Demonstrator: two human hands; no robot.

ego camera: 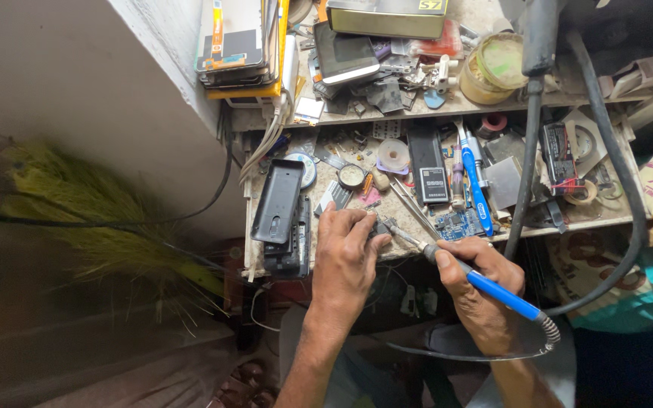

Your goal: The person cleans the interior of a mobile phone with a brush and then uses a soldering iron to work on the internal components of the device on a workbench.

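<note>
R hand (478,283) had its grip tight round a blue soldering iron (493,291), tip up-left. L hand (345,257) pinched a small dark part (378,228) at that tip, on tabletop (402,208) edge. Beyond: circuit board (459,224), black phone cover (277,200).

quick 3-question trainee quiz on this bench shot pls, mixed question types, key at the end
1. True or false: the right hand holds a blue-handled soldering iron.
2. What does the left hand press on? A) a small dark part at the bench edge B) the black back cover C) the tape roll
3. What lies just beyond the iron's tip: a blue ______.

Key: 1 true; 2 A; 3 circuit board
</note>
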